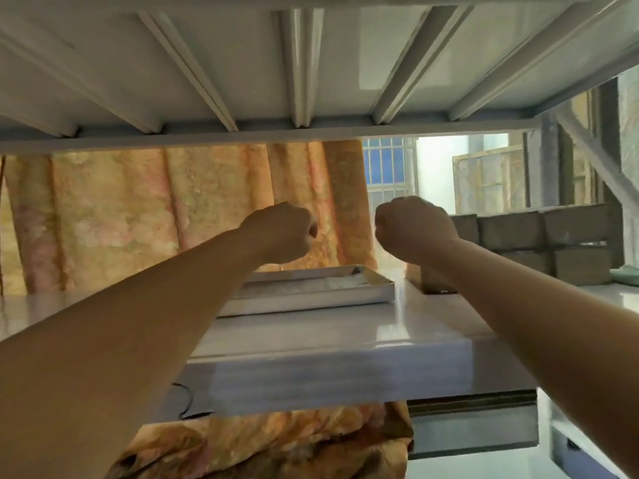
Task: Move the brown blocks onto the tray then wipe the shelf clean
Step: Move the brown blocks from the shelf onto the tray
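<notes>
Left hand (281, 233) and right hand (411, 229): grip closed to fists, empty, raised above the shelf (311, 340). Tray (311, 292) lies flat, long axis left-right. Brown blocks (539, 243) stacked at right, off tray.

Both arms reach in over the white shelf (311, 335), each ending in a closed fist held above it. The left hand (281, 233) hangs over the metal tray (311, 293), which lies flat near the shelf's middle. The right hand (413, 228) is above a brown block (423, 280) just beside the tray's right edge. More brown blocks (549, 243) are stacked toward the shelf's far right corner.
</notes>
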`<control>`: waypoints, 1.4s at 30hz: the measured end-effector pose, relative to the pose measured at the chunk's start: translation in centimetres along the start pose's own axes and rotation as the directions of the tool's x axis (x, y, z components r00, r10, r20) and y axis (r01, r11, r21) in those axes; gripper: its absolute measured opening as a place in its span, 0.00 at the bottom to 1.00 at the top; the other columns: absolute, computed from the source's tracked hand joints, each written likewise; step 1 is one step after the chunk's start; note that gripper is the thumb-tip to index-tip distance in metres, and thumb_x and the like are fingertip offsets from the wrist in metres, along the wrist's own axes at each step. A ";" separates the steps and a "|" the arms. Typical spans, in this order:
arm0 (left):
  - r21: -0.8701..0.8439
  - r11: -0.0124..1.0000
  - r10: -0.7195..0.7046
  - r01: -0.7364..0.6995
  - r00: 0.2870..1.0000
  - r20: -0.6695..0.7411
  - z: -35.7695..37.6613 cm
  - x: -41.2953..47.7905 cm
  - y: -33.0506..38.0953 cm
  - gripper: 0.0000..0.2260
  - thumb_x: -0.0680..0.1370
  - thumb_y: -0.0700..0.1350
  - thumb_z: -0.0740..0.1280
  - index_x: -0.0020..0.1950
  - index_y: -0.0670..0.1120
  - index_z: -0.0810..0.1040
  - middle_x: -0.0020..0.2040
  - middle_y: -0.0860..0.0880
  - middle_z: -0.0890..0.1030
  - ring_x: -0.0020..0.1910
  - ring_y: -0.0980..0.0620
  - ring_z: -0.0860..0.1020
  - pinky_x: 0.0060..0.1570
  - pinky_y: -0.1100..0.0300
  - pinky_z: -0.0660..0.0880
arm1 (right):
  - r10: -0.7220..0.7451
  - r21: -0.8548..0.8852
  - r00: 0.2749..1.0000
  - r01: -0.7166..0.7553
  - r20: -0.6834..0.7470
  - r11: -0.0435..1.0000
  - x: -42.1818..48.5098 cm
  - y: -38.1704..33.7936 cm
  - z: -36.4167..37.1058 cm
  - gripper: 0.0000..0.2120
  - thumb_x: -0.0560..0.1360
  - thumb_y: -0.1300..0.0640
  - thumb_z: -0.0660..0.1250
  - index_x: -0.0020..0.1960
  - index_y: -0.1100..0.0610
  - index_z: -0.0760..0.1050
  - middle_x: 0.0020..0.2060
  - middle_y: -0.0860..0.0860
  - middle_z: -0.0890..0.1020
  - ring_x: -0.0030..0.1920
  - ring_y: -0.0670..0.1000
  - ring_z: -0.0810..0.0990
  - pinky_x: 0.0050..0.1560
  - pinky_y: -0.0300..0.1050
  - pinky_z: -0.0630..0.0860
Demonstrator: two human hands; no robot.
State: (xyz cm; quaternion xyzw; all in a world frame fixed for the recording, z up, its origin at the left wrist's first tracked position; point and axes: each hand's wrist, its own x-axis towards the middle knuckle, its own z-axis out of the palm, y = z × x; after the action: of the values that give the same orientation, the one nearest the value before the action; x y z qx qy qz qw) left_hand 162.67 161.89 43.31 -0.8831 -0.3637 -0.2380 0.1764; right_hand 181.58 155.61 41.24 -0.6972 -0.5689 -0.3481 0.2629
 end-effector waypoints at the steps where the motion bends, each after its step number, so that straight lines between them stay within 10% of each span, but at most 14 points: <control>1: -0.017 1.000 -0.002 0.002 0.999 -0.042 0.0 1.0 1.7 0.12 0.76 0.41 0.59 0.56 0.47 0.78 0.59 0.49 0.76 0.53 0.49 0.75 0.51 0.53 0.75 | -0.007 0.008 0.999 0.007 -0.043 1.000 0.1 1.6 -0.5 0.11 0.75 0.58 0.57 0.45 0.58 0.79 0.42 0.53 0.81 0.45 0.54 0.79 0.48 0.51 0.79; 9: -0.277 0.953 -0.148 0.121 0.986 -0.077 -0.2 7.4 14.3 0.11 0.80 0.48 0.56 0.46 0.42 0.72 0.35 0.48 0.70 0.44 0.48 0.71 0.44 0.57 0.67 | 0.163 0.152 0.981 -0.147 -0.102 0.977 0.6 12.3 -2.5 0.16 0.77 0.55 0.57 0.60 0.52 0.78 0.56 0.56 0.81 0.55 0.58 0.79 0.56 0.51 0.76; 15: -0.219 0.961 -0.118 0.167 0.968 0.221 2.0 9.7 18.2 0.27 0.80 0.59 0.51 0.65 0.40 0.73 0.64 0.40 0.75 0.62 0.44 0.73 0.60 0.53 0.68 | 0.106 0.145 0.992 -0.115 0.067 0.983 -0.9 14.2 -0.5 0.17 0.81 0.49 0.49 0.42 0.54 0.72 0.44 0.56 0.81 0.41 0.56 0.78 0.44 0.49 0.75; 21: -0.350 0.894 -0.225 0.281 0.955 0.192 1.9 10.0 19.7 0.31 0.80 0.60 0.46 0.74 0.39 0.61 0.76 0.41 0.61 0.73 0.42 0.61 0.70 0.51 0.60 | 0.025 0.004 0.999 -0.025 -0.028 1.000 -1.7 14.2 0.0 0.21 0.82 0.50 0.47 0.51 0.58 0.76 0.44 0.57 0.82 0.45 0.59 0.80 0.51 0.51 0.72; 29: -0.242 0.914 -0.234 0.327 0.908 0.347 1.0 12.3 20.6 0.27 0.80 0.59 0.50 0.70 0.41 0.67 0.70 0.42 0.70 0.68 0.43 0.69 0.65 0.53 0.65 | -0.054 0.055 0.999 0.055 -0.006 0.997 -2.2 15.3 0.3 0.19 0.79 0.48 0.53 0.66 0.50 0.72 0.49 0.52 0.83 0.49 0.55 0.80 0.56 0.50 0.74; 36: -0.237 0.937 -0.131 0.258 0.886 0.444 1.1 13.1 20.4 0.16 0.83 0.45 0.54 0.67 0.43 0.72 0.50 0.47 0.77 0.44 0.52 0.72 0.54 0.61 0.69 | 0.106 0.194 0.992 -0.093 -0.061 0.977 -2.8 15.3 -0.7 0.13 0.75 0.51 0.61 0.56 0.48 0.80 0.49 0.49 0.85 0.49 0.52 0.80 0.57 0.50 0.76; 40: -0.320 0.902 -0.105 0.288 0.867 0.486 0.2 12.0 20.4 0.21 0.82 0.52 0.53 0.70 0.41 0.68 0.57 0.44 0.77 0.56 0.46 0.76 0.55 0.55 0.73 | 0.183 0.265 0.977 -0.149 -0.110 0.953 -2.8 15.6 -0.8 0.11 0.74 0.51 0.63 0.53 0.49 0.80 0.47 0.48 0.85 0.48 0.51 0.81 0.52 0.49 0.78; 42: -0.290 0.912 -0.107 0.288 0.853 0.511 -0.6 11.5 20.6 0.19 0.81 0.53 0.54 0.66 0.43 0.71 0.48 0.45 0.77 0.45 0.49 0.77 0.43 0.60 0.74 | 0.206 0.296 0.970 -0.161 -0.127 0.942 -2.8 15.7 -0.9 0.10 0.74 0.51 0.64 0.52 0.49 0.80 0.47 0.48 0.85 0.47 0.50 0.81 0.52 0.48 0.78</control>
State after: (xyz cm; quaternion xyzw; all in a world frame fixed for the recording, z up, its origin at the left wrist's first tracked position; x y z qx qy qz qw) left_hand 184.63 154.14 47.28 -0.8884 -0.4371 -0.0882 -0.1093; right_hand 196.40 149.86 40.00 -0.6729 -0.5230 -0.2905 0.4350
